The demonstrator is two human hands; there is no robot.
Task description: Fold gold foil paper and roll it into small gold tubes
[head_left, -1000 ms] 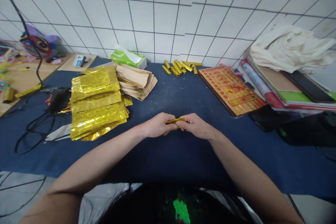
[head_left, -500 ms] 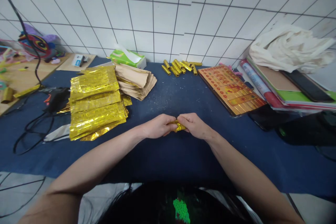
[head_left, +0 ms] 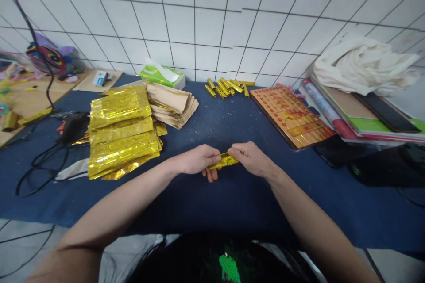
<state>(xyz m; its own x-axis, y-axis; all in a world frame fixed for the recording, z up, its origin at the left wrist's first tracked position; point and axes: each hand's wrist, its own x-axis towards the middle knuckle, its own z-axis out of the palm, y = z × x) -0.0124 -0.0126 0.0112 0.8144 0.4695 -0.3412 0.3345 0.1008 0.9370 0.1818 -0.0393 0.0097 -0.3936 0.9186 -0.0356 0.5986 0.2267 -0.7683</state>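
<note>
Both hands pinch a small strip of gold foil paper (head_left: 224, 161) just above the blue cloth. My left hand (head_left: 198, 159) grips its left end between thumb and forefinger, with other fingertips showing below the paper. At the right end, my right hand (head_left: 249, 157) is closed on it with the thumb on top. Rolled gold paper tubes (head_left: 229, 87) lie in a loose group near the wall. To the left, gold foil sheets (head_left: 121, 128) are piled in overlapping layers, beside a stack of brown-backed paper (head_left: 172, 101).
A green tissue pack (head_left: 162, 76) stands against the tiled wall. An orange and gold printed pack (head_left: 292, 115) lies to the right, before books topped by white cloth (head_left: 365, 64). Black cables (head_left: 40, 163) and a black glue-gun-like tool (head_left: 75, 126) lie at left.
My hands have moved slightly apart, showing more of the gold paper between them. The left fingers have loosened a little and now show beneath it.
</note>
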